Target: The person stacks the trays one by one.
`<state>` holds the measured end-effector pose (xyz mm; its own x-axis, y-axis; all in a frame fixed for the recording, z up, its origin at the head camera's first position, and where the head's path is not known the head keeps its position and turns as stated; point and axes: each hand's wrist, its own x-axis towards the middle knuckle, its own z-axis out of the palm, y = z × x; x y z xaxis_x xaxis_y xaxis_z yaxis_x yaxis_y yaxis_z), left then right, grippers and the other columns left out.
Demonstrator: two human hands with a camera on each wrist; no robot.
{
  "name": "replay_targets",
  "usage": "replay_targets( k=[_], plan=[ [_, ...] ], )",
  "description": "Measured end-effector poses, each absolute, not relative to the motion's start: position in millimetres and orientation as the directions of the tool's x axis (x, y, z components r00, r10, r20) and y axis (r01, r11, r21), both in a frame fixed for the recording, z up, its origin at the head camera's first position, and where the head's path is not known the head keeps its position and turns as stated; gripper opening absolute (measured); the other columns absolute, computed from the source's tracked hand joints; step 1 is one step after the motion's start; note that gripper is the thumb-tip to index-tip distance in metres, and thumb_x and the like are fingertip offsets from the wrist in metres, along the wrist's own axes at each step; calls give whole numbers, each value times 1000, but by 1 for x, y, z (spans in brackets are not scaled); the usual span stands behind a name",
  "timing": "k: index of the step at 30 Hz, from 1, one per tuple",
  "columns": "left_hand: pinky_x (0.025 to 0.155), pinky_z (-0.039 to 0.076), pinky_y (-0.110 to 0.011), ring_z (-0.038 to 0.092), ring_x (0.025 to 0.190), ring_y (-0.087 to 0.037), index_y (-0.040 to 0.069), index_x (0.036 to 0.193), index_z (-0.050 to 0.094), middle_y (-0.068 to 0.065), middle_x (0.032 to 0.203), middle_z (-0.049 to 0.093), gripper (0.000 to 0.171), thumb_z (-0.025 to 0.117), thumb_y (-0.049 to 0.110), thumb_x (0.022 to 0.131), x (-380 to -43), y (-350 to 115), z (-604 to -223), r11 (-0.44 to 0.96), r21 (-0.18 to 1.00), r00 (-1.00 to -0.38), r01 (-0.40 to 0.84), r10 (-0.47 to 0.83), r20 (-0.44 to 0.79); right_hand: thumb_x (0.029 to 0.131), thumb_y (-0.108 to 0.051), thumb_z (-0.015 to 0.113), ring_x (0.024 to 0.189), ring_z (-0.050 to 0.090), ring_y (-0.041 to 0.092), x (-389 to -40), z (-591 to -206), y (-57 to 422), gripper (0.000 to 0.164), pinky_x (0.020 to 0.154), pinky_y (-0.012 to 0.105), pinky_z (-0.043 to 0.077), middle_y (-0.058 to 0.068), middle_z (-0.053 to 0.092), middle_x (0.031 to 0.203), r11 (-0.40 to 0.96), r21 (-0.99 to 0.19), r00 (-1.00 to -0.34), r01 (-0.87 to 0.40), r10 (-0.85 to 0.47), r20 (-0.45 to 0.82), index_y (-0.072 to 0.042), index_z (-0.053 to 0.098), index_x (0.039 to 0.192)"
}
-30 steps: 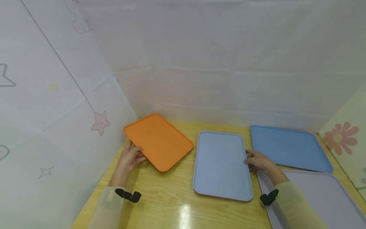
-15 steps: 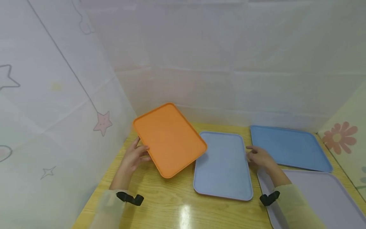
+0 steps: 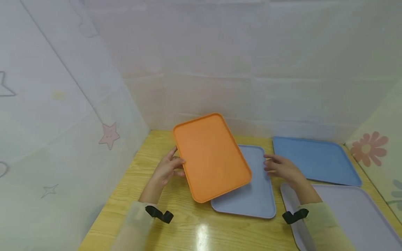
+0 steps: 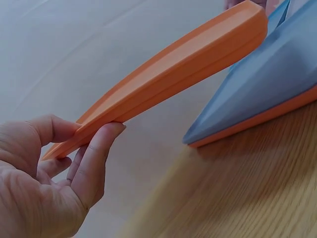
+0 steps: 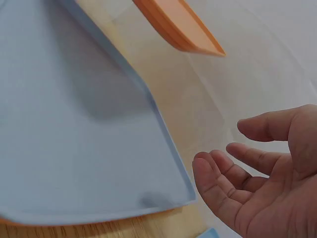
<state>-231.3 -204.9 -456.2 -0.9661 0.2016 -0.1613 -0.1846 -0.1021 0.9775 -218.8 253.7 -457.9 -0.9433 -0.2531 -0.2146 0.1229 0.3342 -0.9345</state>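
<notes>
An orange tray (image 3: 213, 158) is held up and tilted by my left hand (image 3: 168, 169), which pinches its left edge between thumb and fingers. In the left wrist view the orange tray (image 4: 168, 69) is seen nearly edge-on, clear of the table. Beneath it on the table lies a light blue tray (image 3: 259, 198), partly covered from the head camera. An orange edge (image 4: 257, 121) shows under the light blue tray in the left wrist view. My right hand (image 3: 284, 170) hovers at the light blue tray's right edge, fingers loosely spread and holding nothing.
A darker blue tray (image 3: 317, 162) lies at the back right of the wooden table (image 3: 176, 226). In front of it a pale lilac tray (image 3: 351, 212) lies partly under the right forearm. White sheeting (image 3: 201, 87) walls the back and sides.
My left hand has lifted the orange tray and carried it rightward over the light blue tray. My right hand has come off the light blue tray's edge and opened slightly.
</notes>
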Motion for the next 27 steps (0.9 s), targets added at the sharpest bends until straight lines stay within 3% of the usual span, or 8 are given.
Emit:
replay_targets(
  k=[5, 11, 17, 27],
  plan=[
    [71, 62, -48, 68, 85, -26, 27, 161, 26, -5, 94, 65, 81, 65, 4, 95, -234, -184, -455, -86, 980, -952, -182, 263, -154, 105, -28, 56, 130, 55, 38, -217, -452, 249, 62, 103, 45, 52, 31, 38, 153, 277, -952, -940, 131, -271, -208, -1, 31, 156],
    [60, 61, -35, 66, 83, -24, 25, 162, 23, -7, 97, 63, 82, 65, 3, 94, -237, -165, -454, -76, 976, -932, -203, 322, -168, 106, -32, 55, 127, 57, 32, -216, -447, 245, 66, 103, 44, 52, 30, 37, 154, 220, -967, -940, 124, -286, -186, -4, 27, 158],
    [57, 61, -32, 65, 80, -21, 21, 163, 18, -7, 98, 60, 85, 64, 2, 94, -241, -153, -456, -64, 970, -912, -233, 361, -195, 105, -37, 56, 122, 59, 26, -213, -443, 242, 70, 104, 48, 50, 26, 41, 152, 200, -971, -946, 134, -265, -185, -7, 26, 160],
    [57, 61, -33, 65, 80, -22, 19, 162, 23, -8, 97, 59, 81, 64, 2, 94, -247, -138, -461, -38, 972, -886, -232, 420, -195, 104, -29, 58, 115, 60, 25, -207, -445, 240, 69, 101, 50, 51, 27, 47, 144, 182, -973, -946, 142, -264, -187, -9, 23, 161]
  ],
)
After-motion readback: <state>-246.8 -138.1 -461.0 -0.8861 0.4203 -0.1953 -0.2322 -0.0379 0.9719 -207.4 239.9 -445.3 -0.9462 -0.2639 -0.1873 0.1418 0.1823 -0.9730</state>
